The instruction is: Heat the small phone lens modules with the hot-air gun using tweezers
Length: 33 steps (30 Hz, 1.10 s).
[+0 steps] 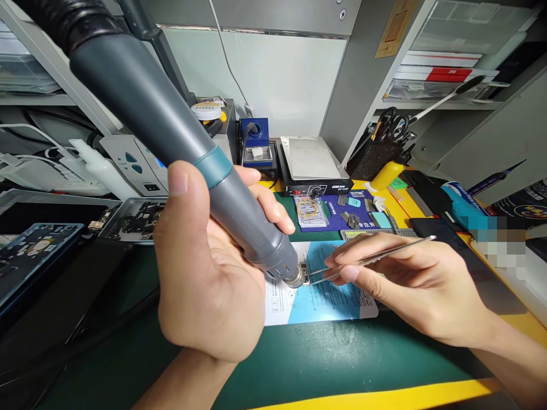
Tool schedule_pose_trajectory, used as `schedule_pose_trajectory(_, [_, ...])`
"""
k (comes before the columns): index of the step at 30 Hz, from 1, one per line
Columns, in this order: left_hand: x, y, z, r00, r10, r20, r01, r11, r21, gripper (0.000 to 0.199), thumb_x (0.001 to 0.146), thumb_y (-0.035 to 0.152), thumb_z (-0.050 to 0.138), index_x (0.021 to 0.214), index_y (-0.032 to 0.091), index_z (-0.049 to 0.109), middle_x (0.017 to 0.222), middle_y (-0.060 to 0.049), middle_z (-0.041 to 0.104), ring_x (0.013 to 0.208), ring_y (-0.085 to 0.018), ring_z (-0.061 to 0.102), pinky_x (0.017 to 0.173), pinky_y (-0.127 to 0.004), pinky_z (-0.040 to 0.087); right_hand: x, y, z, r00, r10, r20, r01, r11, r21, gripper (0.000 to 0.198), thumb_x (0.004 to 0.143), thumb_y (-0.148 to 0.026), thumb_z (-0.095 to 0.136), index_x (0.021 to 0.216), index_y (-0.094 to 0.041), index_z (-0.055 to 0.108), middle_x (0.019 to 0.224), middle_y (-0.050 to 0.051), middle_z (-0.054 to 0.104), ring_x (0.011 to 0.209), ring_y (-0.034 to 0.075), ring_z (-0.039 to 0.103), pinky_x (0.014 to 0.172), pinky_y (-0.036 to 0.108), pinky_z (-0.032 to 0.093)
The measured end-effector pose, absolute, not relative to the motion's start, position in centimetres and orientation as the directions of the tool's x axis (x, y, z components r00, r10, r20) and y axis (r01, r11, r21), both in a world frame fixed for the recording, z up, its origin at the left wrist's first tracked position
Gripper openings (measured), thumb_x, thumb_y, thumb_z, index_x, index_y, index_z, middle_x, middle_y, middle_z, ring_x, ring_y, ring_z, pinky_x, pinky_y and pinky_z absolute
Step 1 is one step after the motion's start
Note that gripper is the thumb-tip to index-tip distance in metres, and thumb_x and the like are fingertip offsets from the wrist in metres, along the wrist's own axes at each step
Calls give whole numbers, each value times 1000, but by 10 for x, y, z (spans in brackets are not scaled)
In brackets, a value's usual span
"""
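Observation:
My left hand (209,279) is wrapped round a dark grey hot air gun (171,119) with a teal ring. Its metal nozzle tilts down to the right, close over a small part (306,279) that the nozzle mostly hides. Between the thumb and fingers of my right hand (419,279) is a pair of metal tweezers (376,256). Their tips reach left to the small part beside the nozzle; whether they grip it I cannot tell. Under both lies a white and blue printed card (337,307) on the green mat (307,364).
A hot plate (316,162) stands at the back, with a blue soldering stand (256,142) to its left. Opened phones (38,250) and a tray of boards (137,219) lie left. At right are a black pen holder (371,165) and a yellow bottle (388,173).

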State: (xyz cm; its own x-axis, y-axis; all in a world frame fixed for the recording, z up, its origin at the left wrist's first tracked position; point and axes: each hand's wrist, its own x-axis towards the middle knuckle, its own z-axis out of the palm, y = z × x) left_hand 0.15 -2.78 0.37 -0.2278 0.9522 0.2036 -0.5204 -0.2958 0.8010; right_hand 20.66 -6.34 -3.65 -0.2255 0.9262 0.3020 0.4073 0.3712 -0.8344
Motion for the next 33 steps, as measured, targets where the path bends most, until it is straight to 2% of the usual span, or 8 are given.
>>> schedule_pose_trajectory(8, [1, -28, 3, -212, 954, 211, -544, -295, 786, 38, 94, 53, 50, 76, 25, 68, 59, -5, 60, 57, -23, 59, 55, -40, 50, 206, -65, -36, -268, 894, 359, 435, 444, -783, 14, 88, -20, 72, 83, -29, 81, 94, -2, 79, 91, 28, 76, 75, 39, 64])
schedule_pose_trajectory(13, [1, -30, 5, -193, 967, 169, -517, -246, 820, 38, 95, 53, 47, 78, 24, 66, 60, -4, 59, 58, -23, 59, 61, -41, 52, 205, -67, -36, -275, 889, 367, 427, 455, -782, 15, 86, -17, 73, 83, -30, 79, 92, -4, 78, 89, 27, 76, 74, 37, 63])
schedule_pose_trajectory(16, [0, -28, 3, -190, 959, 209, -540, -279, 794, 40, 98, 51, 45, 78, 23, 67, 61, -4, 58, 59, -21, 59, 59, -38, 51, 203, -66, -36, -280, 895, 349, 420, 441, -793, 15, 86, -17, 73, 86, -31, 80, 92, -4, 78, 89, 26, 76, 75, 37, 62])
schedule_pose_trajectory(22, [0, -28, -1, -187, 944, 273, -506, -331, 796, 36, 95, 54, 52, 80, 25, 68, 66, -4, 58, 63, -23, 59, 60, -39, 52, 207, -62, -37, -213, 945, 250, 364, 314, -877, 10, 87, -28, 75, 80, -29, 83, 93, -2, 79, 85, 26, 76, 68, 35, 64])
schedule_pose_trajectory(24, [-1, -30, -2, -179, 939, 293, -468, -343, 814, 34, 91, 57, 58, 84, 25, 68, 69, -4, 58, 67, -22, 59, 64, -39, 54, 212, -60, -37, -205, 960, 192, 317, 251, -915, 8, 86, -28, 76, 86, -30, 84, 94, -3, 79, 85, 25, 76, 69, 34, 65])
schedule_pose_trajectory(26, [-3, -32, -2, -174, 940, 292, -435, -340, 834, 38, 93, 59, 55, 86, 24, 68, 71, -4, 57, 69, -22, 59, 67, -40, 55, 218, -58, -37, -201, 971, 131, 263, 183, -947, 11, 86, -26, 77, 93, -30, 84, 96, -3, 80, 85, 25, 77, 70, 33, 66])
schedule_pose_trajectory(30, [-6, -30, 1, -180, 966, 187, -446, -249, 860, 45, 99, 58, 42, 87, 21, 65, 72, -5, 59, 70, -22, 62, 71, -42, 57, 225, -50, -39, -189, 981, 31, 177, 65, -982, 17, 85, -22, 78, 99, -29, 84, 98, -1, 81, 80, 23, 79, 72, 32, 66])
schedule_pose_trajectory(33, [-8, -28, 5, -147, 983, 108, -460, -164, 873, 39, 92, 58, 54, 85, 21, 63, 72, -5, 59, 68, -23, 61, 67, -42, 58, 227, -45, -41, -201, 978, -50, 124, -26, -992, 18, 84, -25, 80, 101, -28, 84, 99, 1, 81, 79, 23, 79, 74, 32, 67])
